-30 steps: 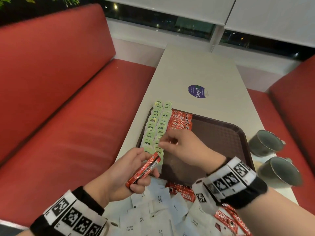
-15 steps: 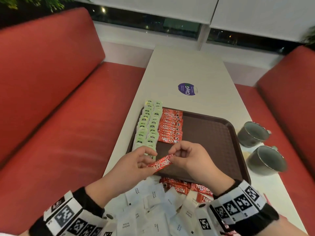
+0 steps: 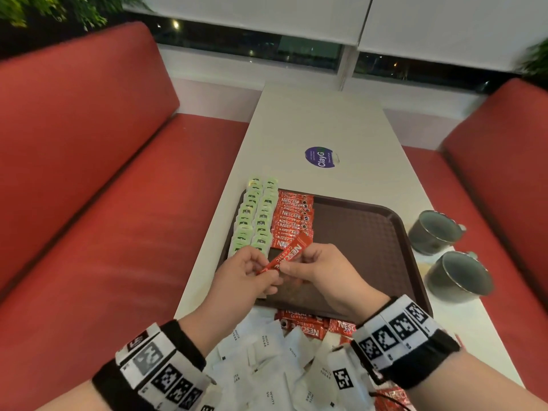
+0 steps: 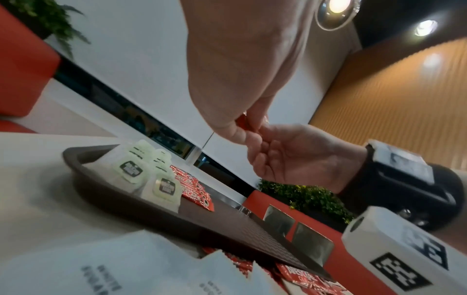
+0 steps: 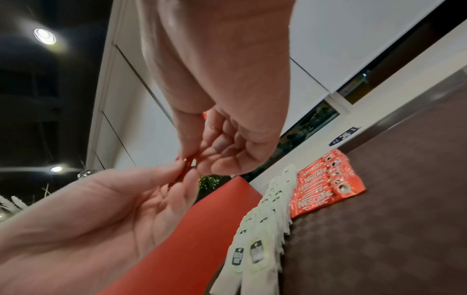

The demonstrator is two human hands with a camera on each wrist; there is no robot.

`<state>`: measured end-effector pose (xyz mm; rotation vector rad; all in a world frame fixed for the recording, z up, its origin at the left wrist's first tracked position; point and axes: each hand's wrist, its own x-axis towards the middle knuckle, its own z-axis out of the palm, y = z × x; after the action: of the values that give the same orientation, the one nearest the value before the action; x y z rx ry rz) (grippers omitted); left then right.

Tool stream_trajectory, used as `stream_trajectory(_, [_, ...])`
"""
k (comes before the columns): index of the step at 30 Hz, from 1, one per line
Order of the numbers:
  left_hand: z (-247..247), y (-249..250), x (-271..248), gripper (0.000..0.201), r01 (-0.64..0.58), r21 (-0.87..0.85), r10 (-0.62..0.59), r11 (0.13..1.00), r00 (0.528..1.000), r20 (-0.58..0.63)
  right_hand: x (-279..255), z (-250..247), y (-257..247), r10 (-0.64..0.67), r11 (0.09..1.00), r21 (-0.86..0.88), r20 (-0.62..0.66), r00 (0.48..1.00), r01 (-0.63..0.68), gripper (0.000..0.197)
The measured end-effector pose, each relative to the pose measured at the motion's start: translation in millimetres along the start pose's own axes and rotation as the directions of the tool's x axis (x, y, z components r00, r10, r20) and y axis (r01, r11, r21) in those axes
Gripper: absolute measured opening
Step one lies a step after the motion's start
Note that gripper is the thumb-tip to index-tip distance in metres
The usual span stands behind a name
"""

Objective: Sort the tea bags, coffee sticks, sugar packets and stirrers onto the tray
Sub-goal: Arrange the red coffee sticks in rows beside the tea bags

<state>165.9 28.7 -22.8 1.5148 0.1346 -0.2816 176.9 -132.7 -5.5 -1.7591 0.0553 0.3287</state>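
Observation:
A red coffee stick (image 3: pixel 289 253) hangs tilted above the near left part of the brown tray (image 3: pixel 370 232). My left hand (image 3: pixel 252 274) pinches its lower end and my right hand (image 3: pixel 314 268) pinches it near the middle. In the wrist views only a sliver of the coffee stick (image 4: pixel 243 123) (image 5: pixel 187 169) shows between the fingers. On the tray lie two rows of green tea bags (image 3: pixel 255 218) along the left side and a stack of red coffee sticks (image 3: pixel 292 221) beside them. White sugar packets (image 3: pixel 267 357) and more coffee sticks (image 3: pixel 302 324) lie in a heap in front of the tray.
Two grey cups (image 3: pixel 436 231) (image 3: pixel 458 277) stand on the white table (image 3: pixel 320 120) right of the tray. A purple sticker (image 3: pixel 321 157) lies beyond the tray. Red benches (image 3: pixel 89 188) flank the table on both sides.
My right hand came back from the row on the tray and took hold of the stick in my left hand. Both hands have lifted it slightly towards the stacked sticks.

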Motion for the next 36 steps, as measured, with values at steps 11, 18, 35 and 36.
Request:
stream_trajectory(11, [-28.6, -18.7, -3.3, 0.008, 0.111, 0.011, -0.11, 0.994, 0.99, -0.083, 71.0, -23.9, 0.3, -0.059, 0.67, -0.742, -0.06, 0.996, -0.005, 0.009])
stream_trajectory(18, [-66.8, -35.9, -22.0, 0.006, 0.137, -0.007, -0.136, 0.991, 0.973, -0.188, 102.1, -13.7, 8.9, 0.141, 0.351, -0.935, -0.001, 0.99, -0.052, 0.012])
stream_trajectory(35, [-85.0, -33.4, -47.1, 0.01, 0.084, -0.032, -0.089, 0.996, 0.968, -0.236, 47.2, 0.6, -5.8, -0.077, 0.419, -0.895, 0.132, 0.988, 0.153, 0.013])
stream_trajectory(36, [-85.9, -33.3, -49.1, 0.009, 0.088, -0.03, -0.093, 0.996, 0.969, -0.23, 29.2, 0.9, -3.7, -0.059, 0.424, -0.885, 0.188, 0.98, 0.195, 0.014])
